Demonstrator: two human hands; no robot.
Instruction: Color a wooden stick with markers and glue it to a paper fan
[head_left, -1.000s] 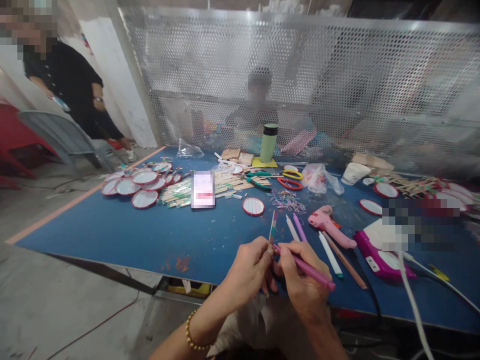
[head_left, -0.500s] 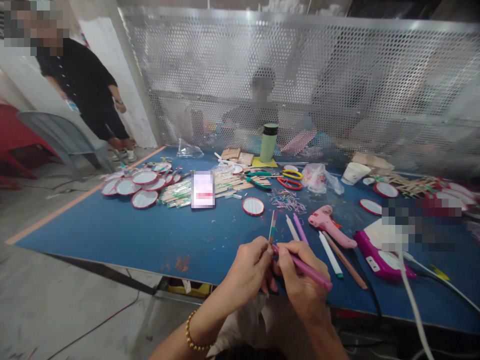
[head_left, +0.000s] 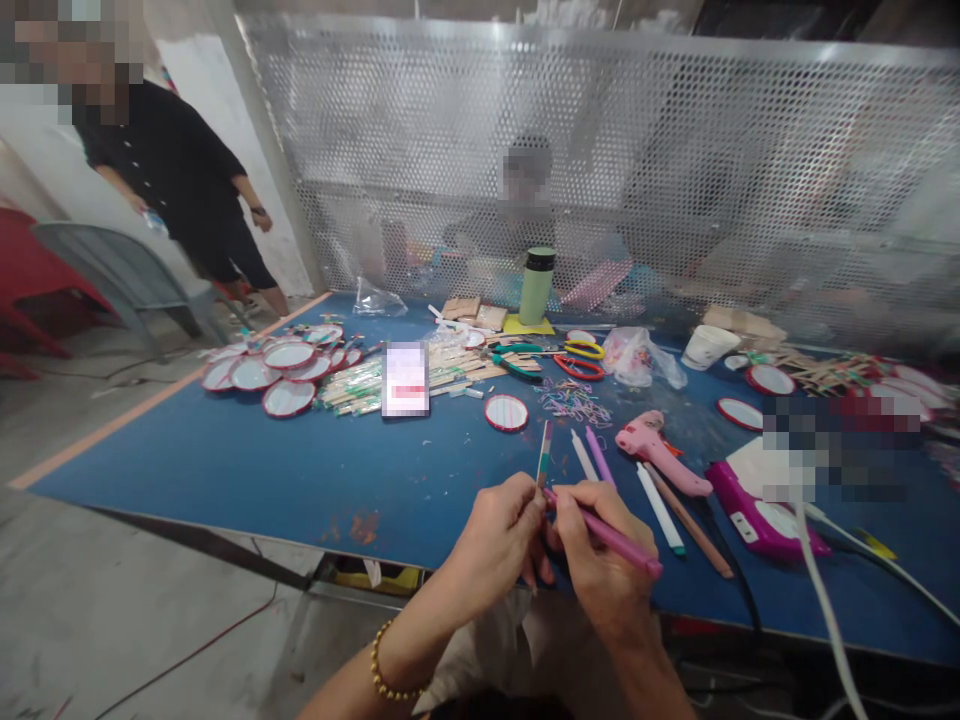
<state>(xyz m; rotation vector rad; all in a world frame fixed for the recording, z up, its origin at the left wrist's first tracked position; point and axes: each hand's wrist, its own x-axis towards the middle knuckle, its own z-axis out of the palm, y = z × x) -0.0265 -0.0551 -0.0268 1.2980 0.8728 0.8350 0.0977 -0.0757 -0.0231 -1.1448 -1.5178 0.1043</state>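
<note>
Close to the table's front edge, my left hand (head_left: 506, 525) pinches a thin wooden stick (head_left: 544, 455) that stands up, with purple, white and green bands on its upper part. My right hand (head_left: 607, 545) grips a pink-purple marker pen (head_left: 611, 535), its tip end close to the stick by my left fingers. Whether the tip touches the wood I cannot tell. Just beyond lie a white marker (head_left: 583, 455) and a purple marker (head_left: 600, 455). Right of my hand rest a white marker with a green end (head_left: 660, 508) and a brown marker (head_left: 688, 520).
A pink glue gun (head_left: 660, 450) and a magenta power strip (head_left: 761, 520) with cables lie right. Farther back are a red-rimmed disc (head_left: 506, 412), paper clips (head_left: 574, 402), pliers (head_left: 517, 360), a phone (head_left: 406, 380), sticks (head_left: 352, 385) and a green tumbler (head_left: 536, 287). A person (head_left: 172, 180) stands left.
The person at the left has shifted slightly to the right. My hands, the stick and the pink-purple marker pen stay almost where they were.
</note>
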